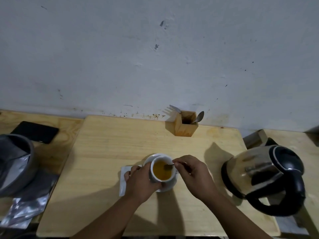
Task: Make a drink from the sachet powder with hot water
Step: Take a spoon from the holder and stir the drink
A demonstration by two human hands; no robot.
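Note:
A white cup (154, 176) holding orange-brown liquid stands on a white saucer (170, 185) near the front middle of the wooden table (120, 140). My left hand (141, 181) wraps the cup's left side. My right hand (191, 175) pinches the handle of a small metal spoon (168, 166), whose bowl dips into the drink. A white sachet (124, 180) lies flat on the table to the left of the cup, partly under my left hand.
A steel and black electric kettle (265, 180) stands at the right. A wooden holder (185, 125) with a fork and a spoon sits by the wall. At the left are a grey bin (15, 163), silver foil packets (27, 209) and a black phone (35, 131).

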